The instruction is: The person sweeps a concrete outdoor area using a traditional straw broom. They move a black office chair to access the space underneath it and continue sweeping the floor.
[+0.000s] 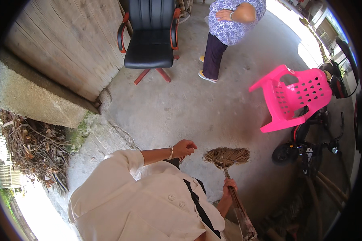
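A straw broom [226,156] points its bristle head away from me, low over the concrete floor or resting on it; I cannot tell which. My right hand [229,186] is wrapped round its handle just below the head, and the handle runs back past my right side. In front of my body hangs my left hand [184,148], a bracelet on its wrist, fingers loosely bent and apart with nothing in them. It is left of the bristles and does not touch the broom.
A black office chair [151,48] stands ahead by a wooden wall [68,44]. Another person [225,36] stands beside it. To the right are a pink plastic chair [293,96] and a dark scooter [307,150]. Dry twigs [36,146] are heaped at left.
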A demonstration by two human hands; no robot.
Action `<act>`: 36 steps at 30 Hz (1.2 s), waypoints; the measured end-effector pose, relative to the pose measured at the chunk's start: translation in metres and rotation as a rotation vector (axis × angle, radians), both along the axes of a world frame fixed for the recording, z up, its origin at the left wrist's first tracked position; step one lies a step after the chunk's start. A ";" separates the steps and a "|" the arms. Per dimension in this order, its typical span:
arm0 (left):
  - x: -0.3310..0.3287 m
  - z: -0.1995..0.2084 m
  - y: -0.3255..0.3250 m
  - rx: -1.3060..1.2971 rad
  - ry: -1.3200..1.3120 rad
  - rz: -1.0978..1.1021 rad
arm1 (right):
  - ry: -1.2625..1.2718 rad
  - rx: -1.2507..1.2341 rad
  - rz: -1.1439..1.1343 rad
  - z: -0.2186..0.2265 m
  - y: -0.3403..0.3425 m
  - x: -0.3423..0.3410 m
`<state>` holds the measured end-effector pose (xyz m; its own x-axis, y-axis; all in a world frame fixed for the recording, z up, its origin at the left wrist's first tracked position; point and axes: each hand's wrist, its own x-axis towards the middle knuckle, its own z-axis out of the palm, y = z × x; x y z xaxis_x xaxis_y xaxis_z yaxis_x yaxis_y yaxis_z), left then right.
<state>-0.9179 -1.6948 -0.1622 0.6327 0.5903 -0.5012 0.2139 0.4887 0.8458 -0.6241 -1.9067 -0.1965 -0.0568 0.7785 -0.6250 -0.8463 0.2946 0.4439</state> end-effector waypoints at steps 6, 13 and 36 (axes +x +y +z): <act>0.026 0.018 0.022 0.159 0.097 0.091 | -0.015 0.056 0.065 -0.019 0.051 0.077; 0.056 -0.009 -0.034 0.083 0.115 0.161 | -0.076 0.026 0.000 -0.109 0.073 0.192; 0.130 0.146 0.109 0.750 -0.634 -0.033 | -1.909 -0.556 0.881 -0.031 0.172 0.013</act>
<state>-0.7881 -1.5856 -0.0166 0.6772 0.5935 0.4348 -0.3829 -0.2204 0.8971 -0.6112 -1.7343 -0.2270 0.5940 0.6763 -0.4355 0.0069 -0.5456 -0.8380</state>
